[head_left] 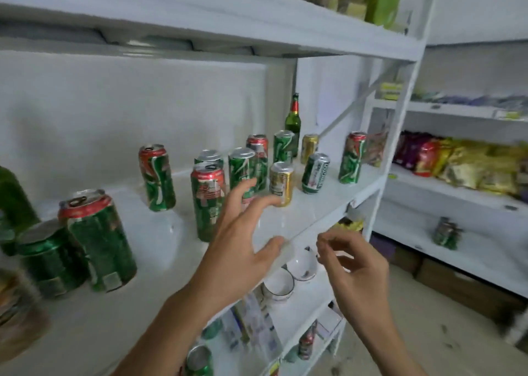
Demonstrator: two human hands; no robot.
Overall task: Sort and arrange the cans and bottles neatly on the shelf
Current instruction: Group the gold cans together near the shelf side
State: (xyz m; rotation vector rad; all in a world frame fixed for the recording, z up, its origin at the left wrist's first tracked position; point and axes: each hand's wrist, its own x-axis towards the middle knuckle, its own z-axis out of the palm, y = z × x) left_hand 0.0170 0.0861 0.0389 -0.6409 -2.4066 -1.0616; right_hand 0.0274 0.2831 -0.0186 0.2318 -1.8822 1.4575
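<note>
A white metal shelf (288,224) carries green aluminium cans with red tops (208,204), all upright and scattered singly from its left end to its right end. Two short gold cans (281,183) stand among them near the front edge. A green glass bottle with a red neck label (293,123) stands upright at the back, towards the right end.

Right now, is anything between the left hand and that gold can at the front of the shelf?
Nothing visible. The left hand is open, its fingertips just short of the gold can, with only bare shelf below.
</note>
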